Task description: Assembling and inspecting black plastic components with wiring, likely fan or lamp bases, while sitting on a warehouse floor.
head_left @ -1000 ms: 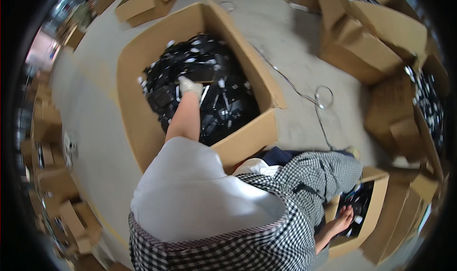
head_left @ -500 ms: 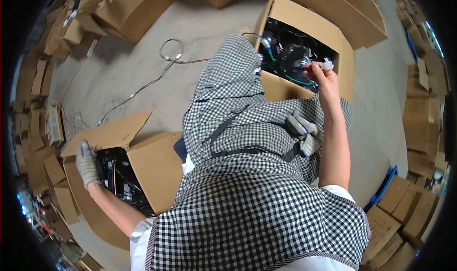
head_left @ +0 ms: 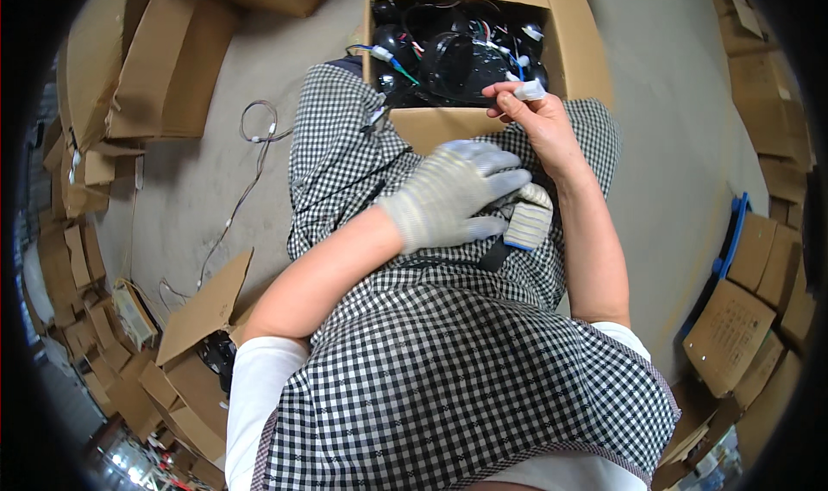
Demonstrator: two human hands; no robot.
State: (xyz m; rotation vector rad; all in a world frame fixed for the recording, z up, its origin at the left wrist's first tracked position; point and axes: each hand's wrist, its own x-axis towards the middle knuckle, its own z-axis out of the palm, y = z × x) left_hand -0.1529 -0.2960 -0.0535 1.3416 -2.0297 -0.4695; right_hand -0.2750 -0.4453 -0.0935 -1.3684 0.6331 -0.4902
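My left hand [head_left: 453, 193], in a grey knit glove, rests on my lap over the black-and-white checked apron [head_left: 448, 353], fingers spread, touching a loose striped glove [head_left: 528, 219] lying there. My bare right hand [head_left: 539, 120] is raised in front of an open cardboard box [head_left: 569, 55] and pinches a small white connector [head_left: 528, 89] between thumb and fingers. The box holds several black round parts [head_left: 453, 59] with coloured wires.
Flattened and stacked cardboard boxes [head_left: 147, 68] ring the concrete floor on the left and right. A loose wire harness [head_left: 254, 150] lies on the floor at left. Another open box [head_left: 203, 353] sits by my left elbow. A blue handle [head_left: 733, 232] stands at right.
My left hand has left the box at my lower left and come onto my lap beside the striped glove. My right hand stays at the front box with the white connector.
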